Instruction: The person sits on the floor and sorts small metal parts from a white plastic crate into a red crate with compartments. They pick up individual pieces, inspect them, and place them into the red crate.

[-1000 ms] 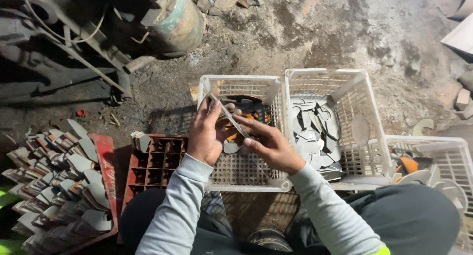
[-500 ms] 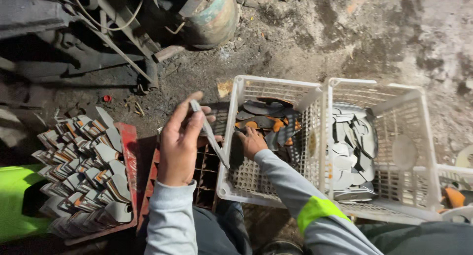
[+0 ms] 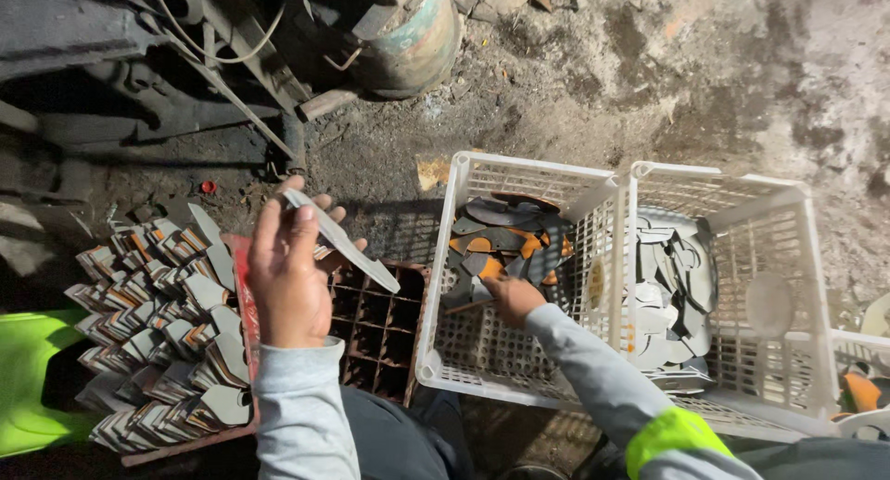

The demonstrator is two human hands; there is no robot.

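Note:
My left hand [image 3: 289,276] is raised over a dark red crate and grips a thin curved grey metal blade piece [image 3: 341,240] by one end. My right hand [image 3: 510,295] reaches down into the middle white plastic basket [image 3: 443,285] and touches the grey and orange flat pieces [image 3: 501,239] heaped at its far end. Whether the right fingers have closed on a piece is hidden. Both arms wear grey sleeves; the right sleeve has a bright yellow band.
A second white basket [image 3: 797,257] on the right holds pale grey flat pieces. The red crate with empty cells [image 3: 375,327] sits between the baskets and several rows of stacked blade pieces [image 3: 158,322]. Rusty machinery [image 3: 389,25] stands on the dirt floor beyond.
The hands have parted: my left hand carried the blade piece leftward over the red crate, and my right hand dropped into the middle basket. The view has shifted left.

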